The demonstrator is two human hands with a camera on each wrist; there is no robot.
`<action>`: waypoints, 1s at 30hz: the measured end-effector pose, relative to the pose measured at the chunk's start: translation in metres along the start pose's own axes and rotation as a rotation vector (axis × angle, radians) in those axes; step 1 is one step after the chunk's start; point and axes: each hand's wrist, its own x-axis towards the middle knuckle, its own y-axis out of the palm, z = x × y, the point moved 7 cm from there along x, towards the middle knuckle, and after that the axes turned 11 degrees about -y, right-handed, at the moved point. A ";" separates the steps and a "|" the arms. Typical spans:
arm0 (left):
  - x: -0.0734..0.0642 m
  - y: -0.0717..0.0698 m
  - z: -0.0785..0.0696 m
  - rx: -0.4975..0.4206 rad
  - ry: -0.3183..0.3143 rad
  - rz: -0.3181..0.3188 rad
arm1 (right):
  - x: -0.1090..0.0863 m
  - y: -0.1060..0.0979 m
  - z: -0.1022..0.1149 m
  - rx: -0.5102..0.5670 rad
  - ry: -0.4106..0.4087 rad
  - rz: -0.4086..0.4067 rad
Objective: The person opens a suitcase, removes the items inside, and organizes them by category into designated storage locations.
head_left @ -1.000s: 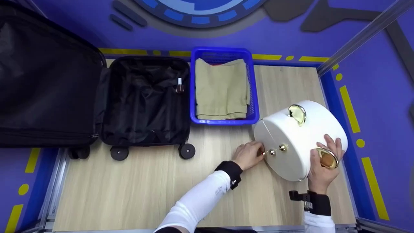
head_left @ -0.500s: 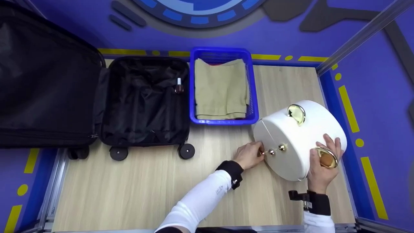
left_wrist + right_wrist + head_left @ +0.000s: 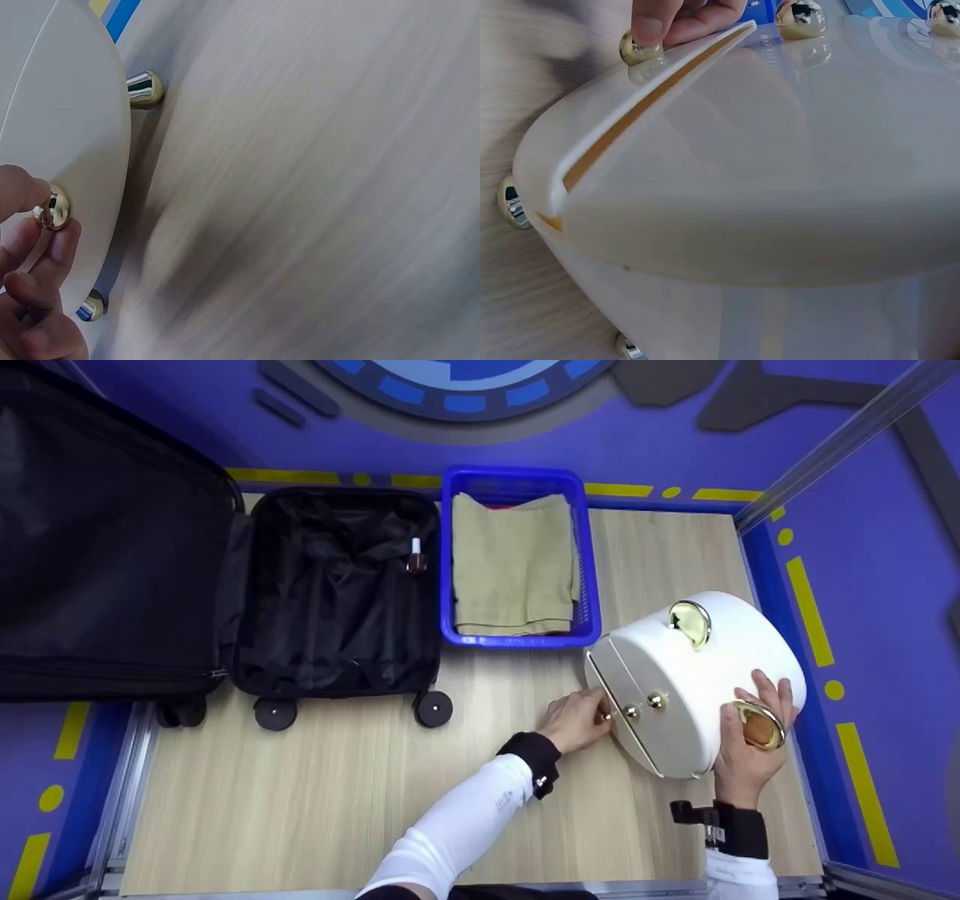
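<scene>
A white rounded storage box with drawers lies toward the right of the table, with gold knobs on its front and gold ring handles on its side. My left hand pinches the lowest gold knob between thumb and fingers. The bottom drawer stands slightly out, and a narrow gap shows along its edge in the right wrist view. My right hand rests on the box beside the near ring handle, thumb and fingers spread around it. The drawer's inside is hidden.
An open black suitcase stands at the left with a small nail polish bottle in it. A blue basket holding folded beige cloth sits at the back middle. Walls border the table behind and at the right.
The bottom drawer has come out a little toward my left hand, and a gap has appeared along its edge. My right hand has stayed in place.
</scene>
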 end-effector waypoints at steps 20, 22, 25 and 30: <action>-0.039 -0.024 0.038 0.053 0.070 0.032 | -0.003 -0.010 -0.016 0.031 0.051 -0.025; -0.047 -0.029 0.045 0.054 0.075 0.046 | -0.003 -0.011 -0.016 0.023 0.050 -0.021; -0.057 -0.034 0.054 0.045 0.089 0.051 | -0.003 -0.017 -0.023 0.044 0.061 -0.036; -0.067 -0.036 0.065 0.030 0.103 0.036 | -0.005 -0.018 -0.026 0.060 0.057 -0.037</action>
